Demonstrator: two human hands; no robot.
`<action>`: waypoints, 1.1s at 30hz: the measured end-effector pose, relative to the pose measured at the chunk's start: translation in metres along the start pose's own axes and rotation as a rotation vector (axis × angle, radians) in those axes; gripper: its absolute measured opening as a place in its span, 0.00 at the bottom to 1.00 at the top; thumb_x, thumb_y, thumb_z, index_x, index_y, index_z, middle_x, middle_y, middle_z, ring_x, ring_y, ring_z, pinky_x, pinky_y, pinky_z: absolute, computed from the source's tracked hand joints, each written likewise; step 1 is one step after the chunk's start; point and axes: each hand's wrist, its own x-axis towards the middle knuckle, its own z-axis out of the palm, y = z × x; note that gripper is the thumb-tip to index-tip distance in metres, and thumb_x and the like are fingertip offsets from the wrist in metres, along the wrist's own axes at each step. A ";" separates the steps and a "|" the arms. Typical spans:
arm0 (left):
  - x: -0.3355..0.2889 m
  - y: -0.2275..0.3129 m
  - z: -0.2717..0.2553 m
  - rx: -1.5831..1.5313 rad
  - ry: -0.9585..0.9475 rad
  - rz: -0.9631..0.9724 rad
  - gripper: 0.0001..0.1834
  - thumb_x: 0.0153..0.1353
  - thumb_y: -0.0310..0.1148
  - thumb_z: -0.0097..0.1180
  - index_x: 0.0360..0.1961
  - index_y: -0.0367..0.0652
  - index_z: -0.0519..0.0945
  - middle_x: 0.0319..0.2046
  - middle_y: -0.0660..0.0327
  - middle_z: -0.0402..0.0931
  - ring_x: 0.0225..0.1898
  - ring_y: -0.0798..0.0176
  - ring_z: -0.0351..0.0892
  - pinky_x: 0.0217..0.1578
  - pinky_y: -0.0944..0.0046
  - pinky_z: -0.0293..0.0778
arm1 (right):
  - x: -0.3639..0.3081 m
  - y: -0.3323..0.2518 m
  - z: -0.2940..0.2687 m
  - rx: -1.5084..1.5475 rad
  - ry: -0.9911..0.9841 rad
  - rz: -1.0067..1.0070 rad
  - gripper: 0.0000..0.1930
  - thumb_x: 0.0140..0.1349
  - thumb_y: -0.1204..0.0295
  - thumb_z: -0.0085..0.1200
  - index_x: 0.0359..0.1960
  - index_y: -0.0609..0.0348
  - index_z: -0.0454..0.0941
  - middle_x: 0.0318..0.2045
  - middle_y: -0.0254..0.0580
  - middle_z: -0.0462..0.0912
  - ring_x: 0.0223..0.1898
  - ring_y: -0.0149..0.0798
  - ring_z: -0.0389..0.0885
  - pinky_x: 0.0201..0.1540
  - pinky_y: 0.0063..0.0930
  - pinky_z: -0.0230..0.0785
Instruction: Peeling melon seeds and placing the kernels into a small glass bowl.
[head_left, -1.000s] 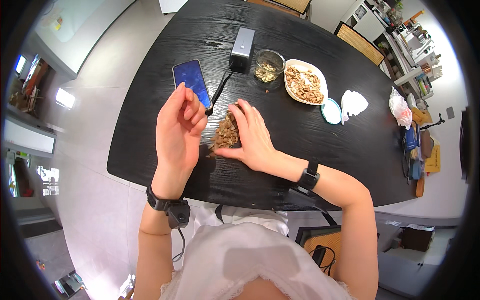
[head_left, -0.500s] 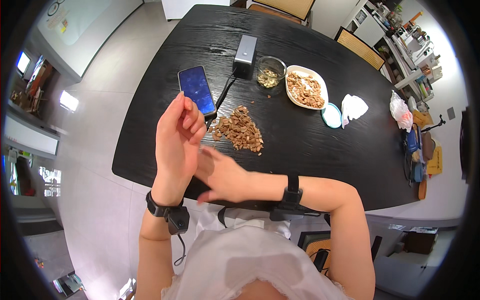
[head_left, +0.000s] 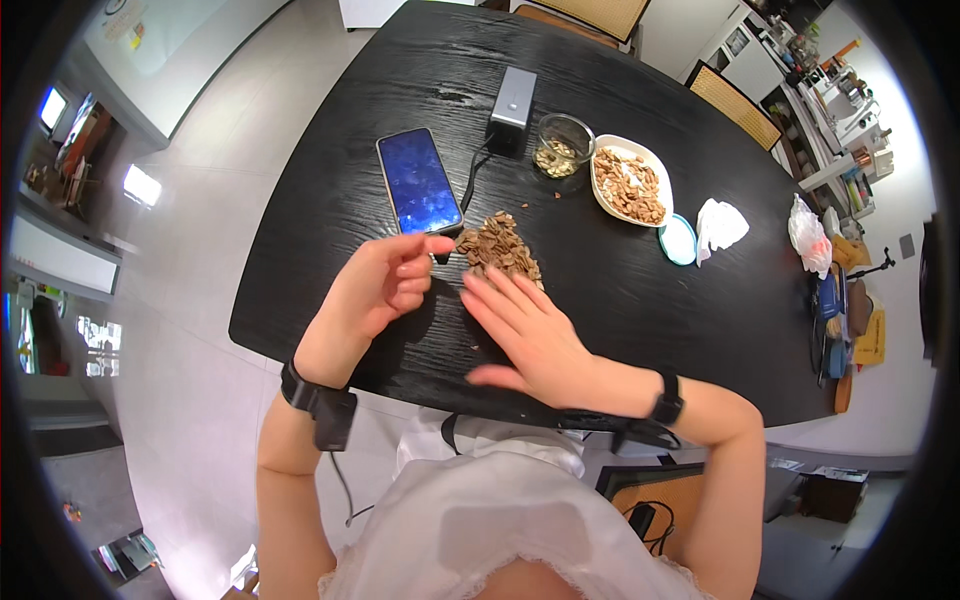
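Observation:
My right hand (head_left: 535, 335) lies palm down with its fingers stretched out, their tips at the near edge of a pile of flat brown shells (head_left: 497, 243). The fingers cover part of that pile. To its left, my left hand (head_left: 380, 285) is raised over the table with curled fingers, thumb and index closed together. Whatever may be between them is too small to make out. Just beyond the left hand lies a phone (head_left: 420, 180) with a lit blue screen. A glass bowl (head_left: 563, 145) holds pale kernels, and a white dish (head_left: 632, 180) holds brown unshelled seeds or nuts.
On the black table (head_left: 660, 330), a grey box-shaped device (head_left: 514, 100) with a black cable stands behind the pile. A teal-rimmed lid (head_left: 678, 240), crumpled white tissue (head_left: 722, 228) and a plastic bag (head_left: 808, 235) lie rightward. Woven-back chairs (head_left: 735, 105) stand at the far side.
My right hand has moved from behind my left wrist out to the right, reaching the shell pile. My left hand has lowered and turned toward the pile. The view has shifted slightly.

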 end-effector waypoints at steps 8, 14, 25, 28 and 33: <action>0.018 0.004 -0.026 -0.230 -0.047 -0.216 0.21 0.63 0.27 0.34 0.54 0.23 0.64 0.19 0.69 0.55 0.17 0.75 0.52 0.16 0.77 0.52 | -0.085 0.015 -0.002 0.169 -0.389 -0.386 0.37 0.61 0.47 0.45 0.65 0.59 0.60 0.68 0.43 0.58 0.69 0.41 0.56 0.69 0.43 0.47; 0.017 0.012 -0.029 -0.204 0.073 -0.105 0.17 0.63 0.27 0.37 0.47 0.25 0.69 0.15 0.72 0.54 0.15 0.76 0.51 0.14 0.74 0.49 | -0.014 0.032 0.001 0.122 -0.201 -0.283 0.40 0.58 0.47 0.50 0.65 0.64 0.57 0.67 0.47 0.58 0.69 0.44 0.56 0.69 0.42 0.49; 0.010 0.022 -0.026 -0.179 0.219 0.229 0.19 0.65 0.27 0.38 0.55 0.30 0.68 0.17 0.72 0.52 0.16 0.76 0.49 0.14 0.76 0.49 | 0.028 0.045 -0.011 0.166 0.093 -0.084 0.33 0.59 0.58 0.57 0.62 0.62 0.64 0.65 0.47 0.62 0.67 0.46 0.60 0.64 0.40 0.54; -0.001 0.013 -0.023 -0.031 0.162 0.169 0.18 0.65 0.28 0.41 0.53 0.30 0.71 0.17 0.73 0.52 0.16 0.77 0.48 0.15 0.77 0.48 | 0.004 0.076 -0.020 0.099 0.260 0.037 0.39 0.54 0.56 0.63 0.63 0.64 0.61 0.66 0.52 0.60 0.67 0.51 0.57 0.65 0.43 0.51; 0.013 -0.007 -0.016 -0.007 0.169 0.085 0.21 0.66 0.29 0.39 0.58 0.31 0.67 0.18 0.72 0.52 0.18 0.77 0.50 0.16 0.77 0.49 | -0.010 0.105 -0.001 -0.117 0.158 0.220 0.58 0.46 0.40 0.63 0.66 0.72 0.48 0.67 0.65 0.50 0.70 0.58 0.47 0.70 0.47 0.42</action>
